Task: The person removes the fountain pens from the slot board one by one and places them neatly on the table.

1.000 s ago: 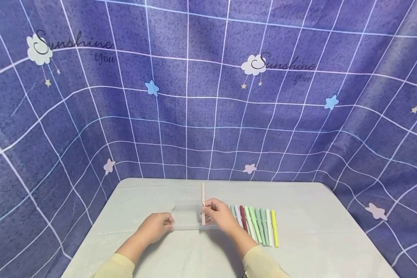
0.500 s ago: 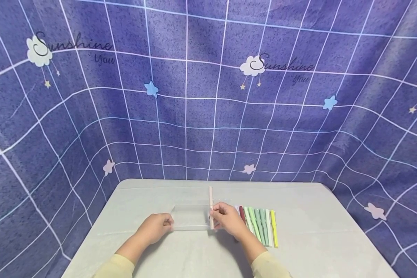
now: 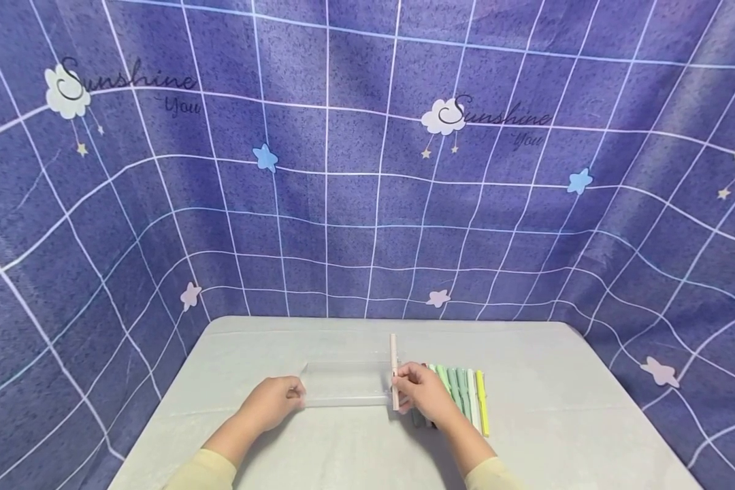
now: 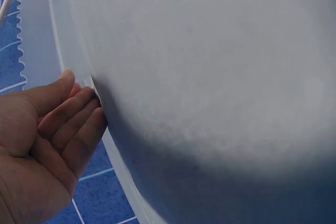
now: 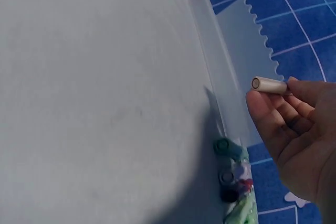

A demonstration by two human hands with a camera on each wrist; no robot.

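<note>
A clear plastic pen rack (image 3: pixel 347 401) with a scalloped back edge lies on the table; its raised, notched panel (image 5: pixel 245 40) shows in the right wrist view. At its left end my left hand (image 3: pixel 273 400) pinches the corner between thumb and fingers, and the left wrist view has that hand (image 4: pixel 50 145) at the rack's edge. Over the rack's right end, my right hand (image 3: pixel 425 393) pinches a pale pink pen (image 3: pixel 394 357), held lengthwise away from me. The pen's round end (image 5: pixel 257 83) points toward the near side in the right wrist view.
Right of the rack lies a row of several pens in greens (image 3: pixel 461 388) and white, ending with a yellow pen (image 3: pixel 482 401). My right hand and forearm cover part of this row. A purple gridded cloth (image 3: pixel 355 204) hangs behind the white table (image 3: pixel 545 408).
My right hand has carried the pale pink pen rightward along the rack and slightly nearer, covering more of the pen row. My left hand stays on the rack's left end.
</note>
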